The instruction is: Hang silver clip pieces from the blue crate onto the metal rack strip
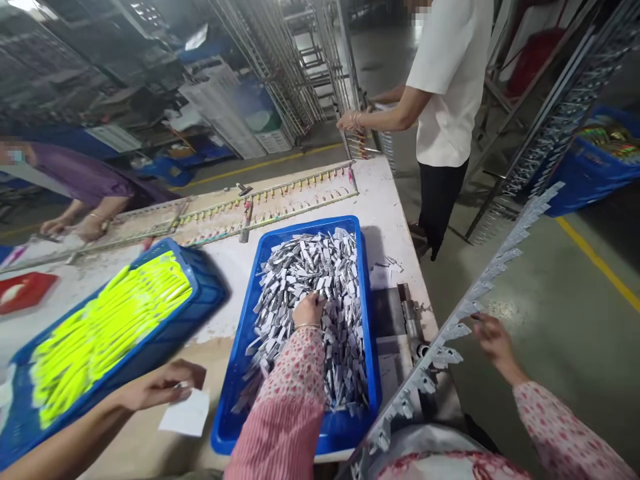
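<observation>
My left hand point(309, 311) sits just below the middle of the frame, arm coming up from the bottom edge in a pink patterned sleeve, bangle on the wrist. Fingers are curled down and bunched together, knuckles facing me, so I can't really see if they're pinching anything. My right hand point(493, 338) is out at the lower right, arm stretched up and left from the corner, fingers loosely spread, palm down.

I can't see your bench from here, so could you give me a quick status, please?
Left hand down in blue tray of silver pieces. Right hand at clip rack. Co-worker's hand with white card alongside.
</observation>
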Tool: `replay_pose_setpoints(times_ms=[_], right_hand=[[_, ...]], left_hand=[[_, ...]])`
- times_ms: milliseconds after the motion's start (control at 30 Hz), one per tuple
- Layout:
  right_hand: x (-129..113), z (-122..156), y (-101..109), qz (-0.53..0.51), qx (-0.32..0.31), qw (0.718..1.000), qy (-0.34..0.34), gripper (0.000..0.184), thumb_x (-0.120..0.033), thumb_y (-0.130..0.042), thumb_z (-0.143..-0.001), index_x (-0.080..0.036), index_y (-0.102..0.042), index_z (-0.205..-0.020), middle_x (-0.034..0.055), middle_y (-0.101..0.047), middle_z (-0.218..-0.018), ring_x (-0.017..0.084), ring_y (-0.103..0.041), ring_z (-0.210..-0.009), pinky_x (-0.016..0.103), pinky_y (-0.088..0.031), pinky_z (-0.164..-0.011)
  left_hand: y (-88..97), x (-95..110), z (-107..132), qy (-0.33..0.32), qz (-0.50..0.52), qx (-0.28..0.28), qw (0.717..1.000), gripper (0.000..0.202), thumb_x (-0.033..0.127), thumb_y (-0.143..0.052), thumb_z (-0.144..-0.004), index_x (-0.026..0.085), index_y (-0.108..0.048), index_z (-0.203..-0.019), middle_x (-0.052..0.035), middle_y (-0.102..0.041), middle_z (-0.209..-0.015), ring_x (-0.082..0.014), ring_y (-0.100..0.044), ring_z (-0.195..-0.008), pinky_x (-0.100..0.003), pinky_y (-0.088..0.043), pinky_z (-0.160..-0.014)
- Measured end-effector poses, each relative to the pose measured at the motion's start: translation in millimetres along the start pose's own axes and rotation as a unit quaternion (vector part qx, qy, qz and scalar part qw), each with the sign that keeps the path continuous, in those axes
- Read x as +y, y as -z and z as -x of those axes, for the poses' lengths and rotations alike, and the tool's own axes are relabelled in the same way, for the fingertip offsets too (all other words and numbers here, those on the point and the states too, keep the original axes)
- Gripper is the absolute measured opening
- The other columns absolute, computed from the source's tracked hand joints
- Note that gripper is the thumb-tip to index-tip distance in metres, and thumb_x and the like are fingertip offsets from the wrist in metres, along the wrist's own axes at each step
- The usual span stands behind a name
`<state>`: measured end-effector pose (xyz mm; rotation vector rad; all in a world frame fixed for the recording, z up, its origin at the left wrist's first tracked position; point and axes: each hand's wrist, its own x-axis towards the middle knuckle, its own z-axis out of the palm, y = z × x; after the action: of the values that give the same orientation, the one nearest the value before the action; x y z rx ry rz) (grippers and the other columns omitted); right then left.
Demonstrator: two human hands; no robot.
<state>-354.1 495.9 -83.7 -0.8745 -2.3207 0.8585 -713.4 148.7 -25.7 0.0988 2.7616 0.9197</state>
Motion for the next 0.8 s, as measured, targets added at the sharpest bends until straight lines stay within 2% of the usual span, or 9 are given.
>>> replay_pose_setpoints(times_ms=[167, 300, 367, 433, 500, 567, 633, 733, 800], right_hand=[[-2.1, 6.6, 79.3, -0.122, 0.175, 0.957, -0.196, 0.035, -0.051, -0.055, -0.077, -0.021, -0.067, -0.090, 0.0118, -0.069, -0.083, 0.028, -0.065, -0.078, 0.045, -0.051, -0.072], [-77.6, -17.8, 113.9, -0.219, 0.249, 0.936, -0.119, 0.025, -0.044, -0.061, -0.079, -0.021, -0.067, -0.089, 0.0070, -0.063, -0.070, 0.019, -0.059, -0.063, 0.038, -0.050, -0.065], [-132.5, -19.1, 115.0, -0.249, 0.200, 0.947, -0.038, 0.024, -0.042, -0.061, -0.083, -0.021, -0.067, -0.093, 0.0062, -0.064, -0.072, 0.018, -0.061, -0.064, 0.035, -0.051, -0.064], [-187.2, -7.7, 106.9, -0.274, 0.071, 0.956, 0.082, 0.023, -0.040, -0.062, -0.085, -0.024, -0.065, -0.101, 0.0056, -0.067, -0.078, 0.019, -0.064, -0.069, 0.034, -0.054, -0.065], [-233.5, 12.8, 93.5, -0.300, -0.100, 0.929, 0.193, 0.036, -0.037, -0.067, -0.083, -0.027, -0.058, -0.117, 0.0060, -0.068, -0.093, 0.019, -0.066, -0.080, 0.034, -0.056, -0.072], [-265.5, 35.6, 79.1, -0.349, -0.217, 0.886, 0.215, 0.055, -0.037, -0.068, -0.082, -0.028, -0.046, -0.131, 0.0065, -0.066, -0.105, 0.019, -0.065, -0.084, 0.030, -0.056, -0.070], [-281.7, 55.3, 67.6, -0.371, -0.231, 0.882, 0.175, 0.046, -0.036, -0.064, -0.086, -0.027, -0.049, -0.128, 0.0031, -0.066, -0.091, 0.016, -0.064, -0.074, 0.026, -0.054, -0.063], [-286.1, 77.6, 58.6, -0.372, -0.143, 0.911, 0.109, 0.023, -0.037, -0.061, -0.088, -0.023, -0.063, -0.106, -0.0004, -0.061, -0.072, 0.013, -0.057, -0.059, 0.023, -0.048, -0.053], [-286.8, 91.8, 56.0, -0.403, -0.104, 0.907, 0.062, 0.023, -0.040, -0.064, -0.086, -0.021, -0.066, -0.098, -0.0003, -0.060, -0.068, 0.011, -0.054, -0.055, 0.021, -0.044, -0.049]], left_hand=[[46.9, 30.8, 40.8, -0.057, 0.165, -0.054, 0.983, 0.034, 0.052, -0.065, -0.065, 0.018, -0.062, -0.066, -0.0027, -0.063, -0.060, -0.0192, -0.060, -0.064, -0.026, -0.040, -0.059], [74.9, 71.0, 96.1, -0.117, 0.289, -0.075, 0.947, 0.041, 0.057, -0.067, -0.063, 0.016, -0.063, -0.071, -0.0028, -0.063, -0.063, -0.0162, -0.057, -0.059, -0.027, -0.044, -0.059], [84.3, 94.0, 127.2, -0.142, 0.329, -0.077, 0.930, 0.039, 0.055, -0.067, -0.065, 0.017, -0.062, -0.070, -0.0028, -0.062, -0.066, -0.0157, -0.057, -0.060, -0.029, -0.047, -0.061], [91.2, 116.2, 157.8, -0.171, 0.374, -0.094, 0.907, 0.037, 0.053, -0.069, -0.067, 0.017, -0.062, -0.070, -0.0030, -0.062, -0.069, -0.0159, -0.057, -0.062, -0.030, -0.048, -0.063], [96.3, 134.4, 185.1, -0.203, 0.416, -0.131, 0.877, 0.034, 0.050, -0.071, -0.068, 0.018, -0.062, -0.068, -0.0032, -0.062, -0.069, -0.0162, -0.057, -0.063, -0.031, -0.049, -0.064], [100.8, 145.2, 206.2, -0.241, 0.428, -0.176, 0.853, 0.032, 0.048, -0.071, -0.069, 0.018, -0.063, -0.066, -0.0040, -0.062, -0.070, -0.0172, -0.056, -0.066, -0.032, -0.049, -0.064], [106.0, 147.5, 219.3, -0.287, 0.391, -0.205, 0.850, 0.029, 0.045, -0.073, -0.070, 0.018, -0.065, -0.065, -0.0051, -0.063, -0.072, -0.0185, -0.057, -0.069, -0.032, -0.048, -0.066], [115.8, 139.2, 227.7, -0.341, 0.325, -0.219, 0.855, 0.020, 0.037, -0.077, -0.068, 0.019, -0.070, -0.068, -0.0049, -0.063, -0.071, -0.0178, -0.056, -0.068, -0.029, -0.045, -0.062], [122.8, 130.2, 231.6, -0.346, 0.304, -0.251, 0.851, 0.018, 0.035, -0.078, -0.068, 0.018, -0.070, -0.068, -0.0038, -0.063, -0.066, -0.0157, -0.054, -0.062, -0.028, -0.042, -0.058]])
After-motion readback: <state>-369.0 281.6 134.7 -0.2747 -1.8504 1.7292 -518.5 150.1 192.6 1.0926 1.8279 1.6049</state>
